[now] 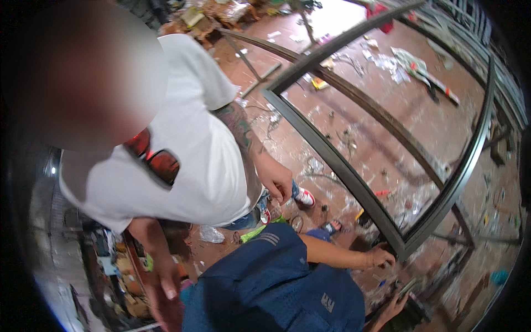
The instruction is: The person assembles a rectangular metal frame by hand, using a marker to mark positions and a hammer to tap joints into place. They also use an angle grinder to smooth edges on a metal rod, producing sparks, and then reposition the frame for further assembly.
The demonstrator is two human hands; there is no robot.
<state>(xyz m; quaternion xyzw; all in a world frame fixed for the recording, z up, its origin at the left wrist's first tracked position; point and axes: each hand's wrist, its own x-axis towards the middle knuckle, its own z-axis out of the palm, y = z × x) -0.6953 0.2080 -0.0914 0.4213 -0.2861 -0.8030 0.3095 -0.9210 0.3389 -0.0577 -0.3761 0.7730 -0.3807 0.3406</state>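
My left arm reaches out of a navy sleeve. My left hand (pixel 380 257) is beside the lower corner of a dark grey metal frame (pixel 337 157); its fingers are curled, and what they hold, if anything, is too small to tell. Lower down, my right hand (pixel 394 310) is closed around a slim grey piece (pixel 408 286) whose kind I cannot make out. The frame is tilted, raised over the floor on brown metal bars (pixel 381 113).
A person in a white shirt (pixel 193 138) stands close at left, one hand (pixel 276 180) hanging near the frame. Scraps, plastic and cables litter the reddish floor (pixel 304 133). Long metal profiles (pixel 470 27) are stacked at far right. A dark block (pixel 415 315) lies beside my right hand.
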